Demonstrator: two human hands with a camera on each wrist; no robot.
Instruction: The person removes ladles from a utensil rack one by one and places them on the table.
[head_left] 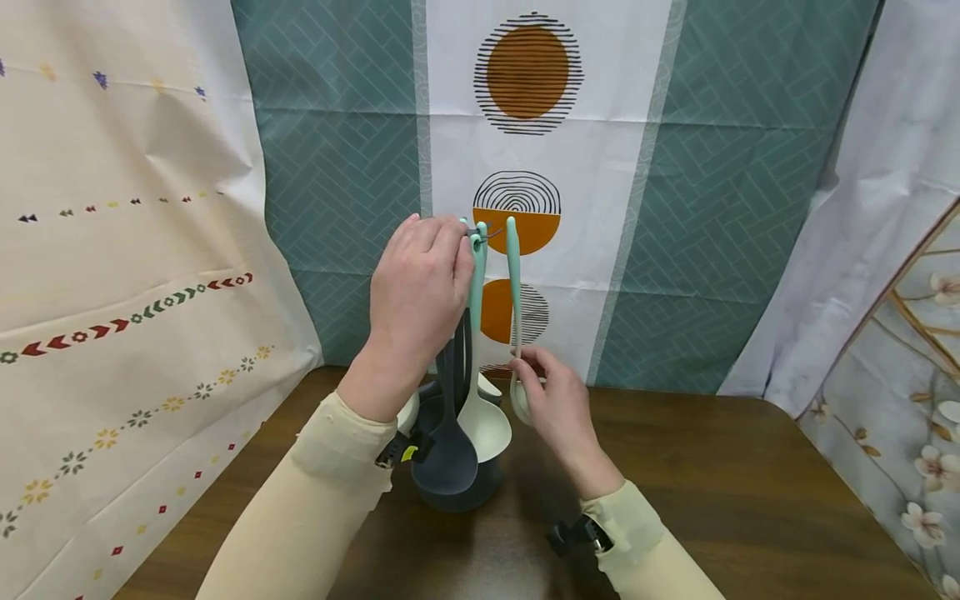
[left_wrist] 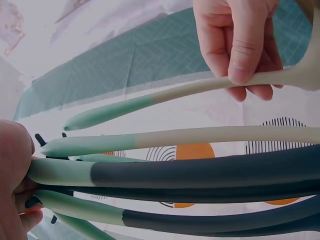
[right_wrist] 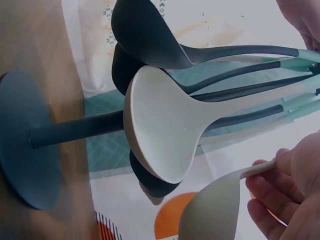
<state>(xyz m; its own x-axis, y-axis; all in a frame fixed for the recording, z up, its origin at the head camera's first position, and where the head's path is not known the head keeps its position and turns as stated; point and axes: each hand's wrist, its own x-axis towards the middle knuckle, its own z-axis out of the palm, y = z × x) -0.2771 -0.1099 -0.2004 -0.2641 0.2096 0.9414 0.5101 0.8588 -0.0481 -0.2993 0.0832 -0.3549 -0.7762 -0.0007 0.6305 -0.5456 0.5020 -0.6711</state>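
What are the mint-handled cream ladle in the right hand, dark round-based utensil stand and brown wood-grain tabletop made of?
Held cream ladle: probably silicone or plastic; matte, even colour, no metallic glare.
Utensil stand: coated metal or plastic, can't tell which; smooth, uniformly dark, low sheen.
Tabletop: wood or wood-look laminate; streaky grain, soft sheen.

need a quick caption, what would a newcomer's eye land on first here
Probably the stand hung with dark and cream ladles, mid-picture on the brown table. Then the left hand, gripping the stand's top, and the right hand, pinching another cream ladle at the stand's right. Behind, an orange circle stands out high on the white cloth.
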